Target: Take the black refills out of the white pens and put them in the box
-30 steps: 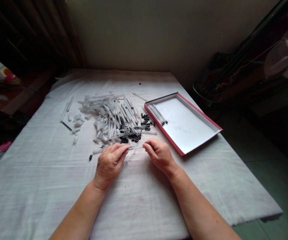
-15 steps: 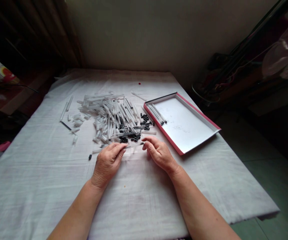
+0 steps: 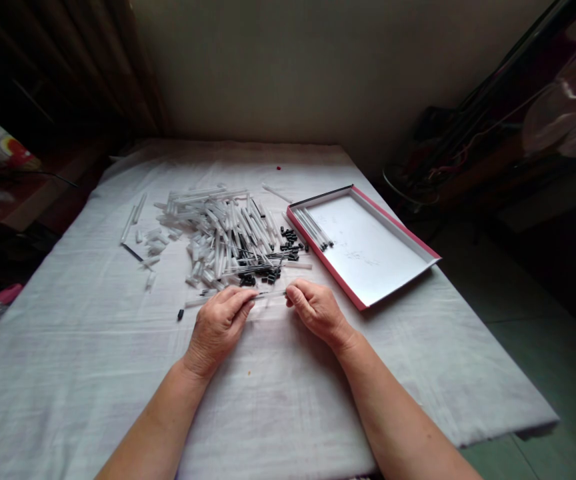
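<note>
Between my two hands lies a clear pen (image 3: 271, 295), held nearly level above the cloth. My left hand (image 3: 219, 321) pinches its barrel between thumb and fingers. At the other end, my right hand (image 3: 317, 311) has its thumb and curled fingers closed on the pen's dark tip. Just beyond them spreads a pile of translucent pen barrels and caps (image 3: 218, 230), mixed with thin dark refills (image 3: 255, 265). Small black plugs (image 3: 291, 240) are scattered at the pile's right side. One black plug (image 3: 181, 314) sits apart, left of my left hand.
A shallow box lid (image 3: 401, 267) with pink sides stands to the right, several pens (image 3: 314, 229) lined up at its left end. Loose barrels (image 3: 129, 224) lie at the left. A tiny red piece (image 3: 279, 168) rests near the back of the cloth-covered table (image 3: 93, 373).
My right hand's fingers have closed over the pen's dark end, which showed before between parted thumb and fingers. My left hand has barely shifted.
</note>
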Available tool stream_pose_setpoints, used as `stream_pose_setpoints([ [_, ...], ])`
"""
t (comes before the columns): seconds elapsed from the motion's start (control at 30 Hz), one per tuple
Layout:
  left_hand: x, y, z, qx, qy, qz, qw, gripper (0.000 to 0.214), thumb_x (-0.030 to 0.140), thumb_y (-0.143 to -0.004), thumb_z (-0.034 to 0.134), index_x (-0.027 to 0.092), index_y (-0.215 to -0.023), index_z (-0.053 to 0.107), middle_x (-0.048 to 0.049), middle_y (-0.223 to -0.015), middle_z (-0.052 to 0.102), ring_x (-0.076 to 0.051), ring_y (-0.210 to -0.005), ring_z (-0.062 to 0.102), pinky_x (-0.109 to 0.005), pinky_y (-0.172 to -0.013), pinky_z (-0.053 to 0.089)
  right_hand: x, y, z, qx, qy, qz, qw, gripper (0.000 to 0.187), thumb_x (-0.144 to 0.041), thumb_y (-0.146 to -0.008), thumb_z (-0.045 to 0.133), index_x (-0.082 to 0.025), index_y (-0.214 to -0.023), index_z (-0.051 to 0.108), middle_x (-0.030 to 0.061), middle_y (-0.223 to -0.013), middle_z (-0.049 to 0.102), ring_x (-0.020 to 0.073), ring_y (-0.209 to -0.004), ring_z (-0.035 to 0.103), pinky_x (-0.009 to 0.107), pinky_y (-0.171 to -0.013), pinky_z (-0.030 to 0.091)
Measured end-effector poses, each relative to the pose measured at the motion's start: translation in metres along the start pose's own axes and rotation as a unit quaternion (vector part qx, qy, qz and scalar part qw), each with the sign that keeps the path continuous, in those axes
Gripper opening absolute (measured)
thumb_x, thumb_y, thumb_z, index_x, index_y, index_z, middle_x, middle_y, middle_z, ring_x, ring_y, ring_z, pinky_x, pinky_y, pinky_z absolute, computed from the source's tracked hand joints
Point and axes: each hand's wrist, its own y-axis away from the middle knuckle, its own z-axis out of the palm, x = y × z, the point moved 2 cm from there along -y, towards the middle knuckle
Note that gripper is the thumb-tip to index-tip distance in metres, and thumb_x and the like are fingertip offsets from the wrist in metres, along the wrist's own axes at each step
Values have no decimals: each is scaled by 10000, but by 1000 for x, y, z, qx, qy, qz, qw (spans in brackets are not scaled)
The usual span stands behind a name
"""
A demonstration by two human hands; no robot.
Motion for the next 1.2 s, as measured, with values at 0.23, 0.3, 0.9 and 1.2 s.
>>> stream_pose_setpoints([
  [0.23, -1, 1, 1, 2, -1, -15, 1000, 215, 272, -941, 519, 217, -1047, 697, -54, -951, 729, -179, -882, 686, -298, -815, 542, -1, 0, 1, 16, -37, -11, 999, 130, -273, -913, 524, -206, -846, 613, 20, -726, 684, 133, -584, 594, 246, -621, 460],
  [0.3, 0, 1, 1, -2, -1, -11, 1000, 217, 276, -945, 514, 212, -1048, 695, -56, -948, 729, -181, -880, 686, -302, -808, 542, 0, -1, 0, 21, -19, 2, 1000, 240, -325, -928, 515, -213, -728, 586, 10, -648, 659, 135, -574, 591, 246, -612, 450],
  [0.9, -2, 2, 2, -1, 3, -13, 1000, 201, 248, -936, 530, 209, -1051, 689, -54, -961, 729, -180, -892, 689, -294, -812, 545, 2, -1, -2, 2, -38, 4, 999, 136, -312, -897, 549, -201, -905, 628, 26, -760, 701, 153, -665, 633, 255, -644, 477],
  [1.2, -2, 1, 1, -6, -2, -14, 1000, 207, 256, -934, 526, 214, -1050, 693, -61, -960, 730, -185, -892, 691, -300, -805, 549, 3, -1, -2, -13, -14, 3, 1000, 146, -310, -911, 525, -203, -883, 620, 21, -730, 687, 148, -639, 621, 258, -634, 466],
])
